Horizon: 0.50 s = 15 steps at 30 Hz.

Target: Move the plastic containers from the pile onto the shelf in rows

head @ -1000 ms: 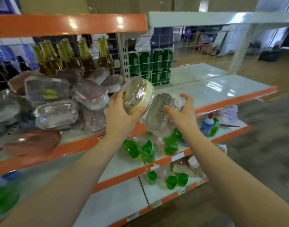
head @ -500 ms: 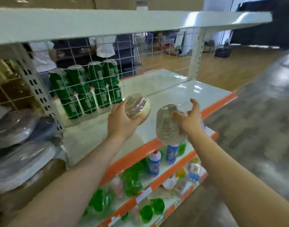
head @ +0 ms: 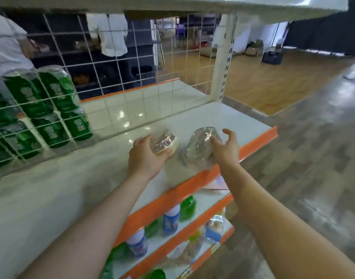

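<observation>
My left hand [head: 145,156] grips a wrapped plastic container with a yellowish base [head: 164,142], held low over the white shelf [head: 104,158] near its orange front edge. Just to its right, my right hand [head: 225,149] grips a clear ribbed plastic container [head: 199,147], tilted, with its lower end at the shelf surface. The two containers sit side by side, a small gap between them. The pile of containers is out of view.
Green cans [head: 45,107] in shrink wrap stand behind the white wire grid [head: 116,63] at the left. A white upright post [head: 222,63] marks the shelf's right end. Lower shelves hold blue-labelled bottles [head: 171,219] and green bottles [head: 187,207]. Another shelf board [head: 172,5] runs overhead.
My view swung right, away from the pile. Both hands carried their containers rightward and down, from mid-air to just above the white shelf near its front edge.
</observation>
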Available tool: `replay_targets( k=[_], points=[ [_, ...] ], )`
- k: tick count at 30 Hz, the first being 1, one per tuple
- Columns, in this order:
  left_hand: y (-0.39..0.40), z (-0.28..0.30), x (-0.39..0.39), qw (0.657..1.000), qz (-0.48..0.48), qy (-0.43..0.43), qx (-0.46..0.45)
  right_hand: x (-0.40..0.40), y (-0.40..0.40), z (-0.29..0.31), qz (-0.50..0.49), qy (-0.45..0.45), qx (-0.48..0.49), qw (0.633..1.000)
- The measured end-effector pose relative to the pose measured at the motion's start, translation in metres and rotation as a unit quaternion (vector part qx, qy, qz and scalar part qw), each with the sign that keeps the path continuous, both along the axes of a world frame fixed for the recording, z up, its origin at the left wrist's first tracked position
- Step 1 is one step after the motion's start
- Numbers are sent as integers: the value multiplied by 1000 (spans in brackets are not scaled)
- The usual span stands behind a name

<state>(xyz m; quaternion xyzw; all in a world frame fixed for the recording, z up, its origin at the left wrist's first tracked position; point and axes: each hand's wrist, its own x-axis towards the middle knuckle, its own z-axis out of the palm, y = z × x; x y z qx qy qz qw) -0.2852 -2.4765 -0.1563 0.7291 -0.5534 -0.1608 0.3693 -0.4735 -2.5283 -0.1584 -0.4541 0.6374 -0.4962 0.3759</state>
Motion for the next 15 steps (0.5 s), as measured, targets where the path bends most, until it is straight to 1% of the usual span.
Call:
replay_targets(
  k=[3, 5, 8, 10, 12, 15],
  points=[
    [-30, -8, -29, 999, 19, -32, -10, -20, -38, -3, 79, 74, 33, 994],
    [-46, -13, -44, 999, 23, -46, -15, -29, -58, -8, 128, 143, 28, 981],
    [-67, -22, -57, 999, 24, -43, -4, -32, -79, -14, 207, 212, -44, 954],
    [-82, -31, -60, 998, 21, -62, 4, -31, -87, -21, 253, 255, -101, 928],
    [-95, -38, -58, 997, 11, -77, 6, -32, -97, -32, 285, 309, -125, 899],
    [-115, -37, -54, 999, -4, -49, 13, -35, -128, -38, 316, 346, -148, 871]
  ],
)
